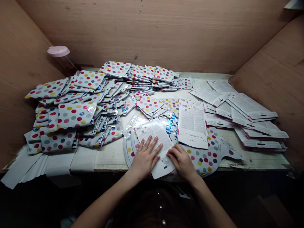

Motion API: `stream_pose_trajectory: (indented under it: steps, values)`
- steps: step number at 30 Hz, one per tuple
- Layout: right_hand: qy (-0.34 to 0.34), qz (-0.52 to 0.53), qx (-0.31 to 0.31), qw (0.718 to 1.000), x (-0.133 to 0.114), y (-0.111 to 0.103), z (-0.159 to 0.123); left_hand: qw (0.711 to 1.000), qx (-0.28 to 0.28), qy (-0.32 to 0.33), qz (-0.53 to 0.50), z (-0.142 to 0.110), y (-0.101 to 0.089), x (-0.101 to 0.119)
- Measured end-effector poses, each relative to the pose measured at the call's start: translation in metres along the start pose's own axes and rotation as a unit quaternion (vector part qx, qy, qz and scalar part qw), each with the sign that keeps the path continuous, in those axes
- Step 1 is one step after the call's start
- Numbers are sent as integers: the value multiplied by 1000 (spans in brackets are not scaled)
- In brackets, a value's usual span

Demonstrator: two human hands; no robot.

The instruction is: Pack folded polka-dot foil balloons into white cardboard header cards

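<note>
A white printed card envelope (152, 131) lies tilted in front of me, with a hang hole and a round clear spot (167, 161) near its lower end. My left hand (146, 156) rests flat on it, fingers spread. At the envelope's right edge, my right hand (181, 160) is closed in a pinch; its fingertips are partly hidden. Underneath are flat foil balloons with coloured dots (206, 160) and blue lettering (172, 125). Another white printed envelope (192, 123) lies to the right, on top of the dotted foil.
Folded dotted foil balloons (77, 115) are piled at the left and along the back. More printed envelopes (251, 106) are stacked at the right. White card strips (58, 163) lie at the front left. A pink-lidded bottle (59, 52) stands behind. Wooden panels (152, 38) enclose the table.
</note>
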State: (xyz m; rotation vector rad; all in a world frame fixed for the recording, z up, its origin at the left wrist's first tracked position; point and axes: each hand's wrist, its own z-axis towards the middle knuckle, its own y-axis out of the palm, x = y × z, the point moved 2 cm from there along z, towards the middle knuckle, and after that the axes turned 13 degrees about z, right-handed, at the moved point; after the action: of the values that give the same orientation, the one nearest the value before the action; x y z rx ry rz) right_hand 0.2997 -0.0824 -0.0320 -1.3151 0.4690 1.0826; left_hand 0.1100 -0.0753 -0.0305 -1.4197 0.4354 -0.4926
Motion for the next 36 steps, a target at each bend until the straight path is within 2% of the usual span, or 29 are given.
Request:
stream_pose_trajectory:
  steps: [4,6,8,11,13,15,18,22,25,28,30,33,35,36]
  values:
    - [-18,-95,-18,995,3,8,3,1000,0,3,-3,0,0,0]
    - [-30,-117,-36,992,-1,6,-5,1000,-4,3,-4,0,0,-1]
    - [-32,-99,-90,991,-8,-4,-24,1000,-10,2,-6,0,0,-1]
    - [-24,-70,-203,976,-20,-29,-62,999,-18,10,-26,0,-3,-4]
    - [3,-85,-218,972,-27,-43,-77,998,-25,25,-50,-1,-5,-5]
    - [44,-98,-158,981,-33,-46,-72,997,-31,37,-68,-2,-8,-6]
    - [86,-102,-29,991,-35,-28,-43,995,-36,47,-78,-4,-9,-7]
    - [171,-172,81,967,-17,-3,-17,996,-41,33,-71,-5,-5,-8]
    - [190,-215,120,950,-1,-6,-18,996,-58,35,-60,-3,-3,-8]
    - [120,-207,110,965,6,-17,-28,996,-60,39,-59,-3,-2,-9]
    - [13,-179,86,980,3,-23,-38,996,-54,39,-58,-3,-2,-9]
    - [-141,-134,6,981,-7,-30,-58,997,-46,40,-56,-4,-1,-9]
    - [-171,-93,-22,981,-13,-35,-67,997,-45,42,-56,-4,-1,-8]
    - [-162,-76,-11,984,-16,-36,-69,997,-45,44,-55,-4,-1,-8]
